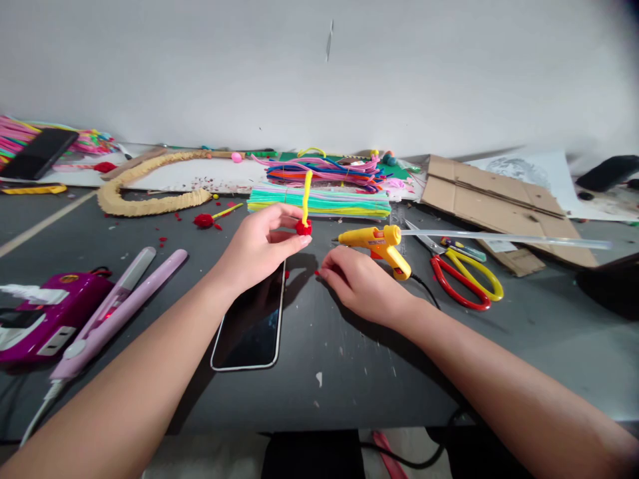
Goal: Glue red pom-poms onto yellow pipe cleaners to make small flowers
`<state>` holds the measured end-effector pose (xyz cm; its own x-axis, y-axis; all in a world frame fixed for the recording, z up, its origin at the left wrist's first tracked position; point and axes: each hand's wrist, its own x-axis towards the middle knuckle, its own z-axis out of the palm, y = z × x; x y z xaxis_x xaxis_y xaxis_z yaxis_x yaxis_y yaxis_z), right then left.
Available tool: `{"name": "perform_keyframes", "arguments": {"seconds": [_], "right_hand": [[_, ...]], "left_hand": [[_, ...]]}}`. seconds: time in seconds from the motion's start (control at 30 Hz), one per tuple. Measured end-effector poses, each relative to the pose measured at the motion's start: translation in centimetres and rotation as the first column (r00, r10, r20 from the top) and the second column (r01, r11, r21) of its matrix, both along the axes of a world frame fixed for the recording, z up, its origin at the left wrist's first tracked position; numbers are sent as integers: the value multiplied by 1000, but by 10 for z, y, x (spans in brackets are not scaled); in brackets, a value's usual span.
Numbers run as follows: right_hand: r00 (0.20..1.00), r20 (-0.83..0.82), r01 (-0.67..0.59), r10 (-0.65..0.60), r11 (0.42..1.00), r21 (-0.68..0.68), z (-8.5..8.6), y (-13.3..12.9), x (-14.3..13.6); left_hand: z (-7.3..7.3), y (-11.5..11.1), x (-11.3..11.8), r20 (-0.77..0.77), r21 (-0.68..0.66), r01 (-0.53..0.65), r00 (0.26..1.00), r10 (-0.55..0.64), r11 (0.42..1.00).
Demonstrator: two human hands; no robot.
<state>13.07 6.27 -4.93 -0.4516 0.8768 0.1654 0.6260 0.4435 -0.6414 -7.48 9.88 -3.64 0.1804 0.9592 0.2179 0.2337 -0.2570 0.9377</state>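
Observation:
My left hand (272, 241) pinches a small red fuzzy flower head (303, 228) with a yellow pipe-cleaner stem (307, 193) pointing up. Close to the tabletop, my right hand (357, 279) has its thumb and fingertips pressed together on a tiny red piece (317, 272). Just beyond that hand lies a yellow glue gun (377, 241) with a long clear glue stick in its back. A phone with a dark screen (252, 326) lies partly under my left hand. Another red flower with a yellow stem (204, 220) rests further left.
Purple hair straightener (120, 313) and a magenta power strip (60, 319) are at left. Scissors (462, 279) with red and yellow handles lie at right, near cardboard (494, 193). Bundled pipe cleaners (319, 201) sit behind my hands, with a curved tan strip (120, 193) to their left.

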Motion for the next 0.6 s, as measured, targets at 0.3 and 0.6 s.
{"name": "perform_keyframes", "arguments": {"seconds": [0.3,0.6], "right_hand": [[648,-685,77,-333,923,-376,-4,1,-18],[598,-721,32,-350,909,-415,-5,2,-19]], "left_hand": [[2,-5,10,12,-69,64,998,-64,996],[-1,-5,11,8,-105,99,995,-99,990]]}}
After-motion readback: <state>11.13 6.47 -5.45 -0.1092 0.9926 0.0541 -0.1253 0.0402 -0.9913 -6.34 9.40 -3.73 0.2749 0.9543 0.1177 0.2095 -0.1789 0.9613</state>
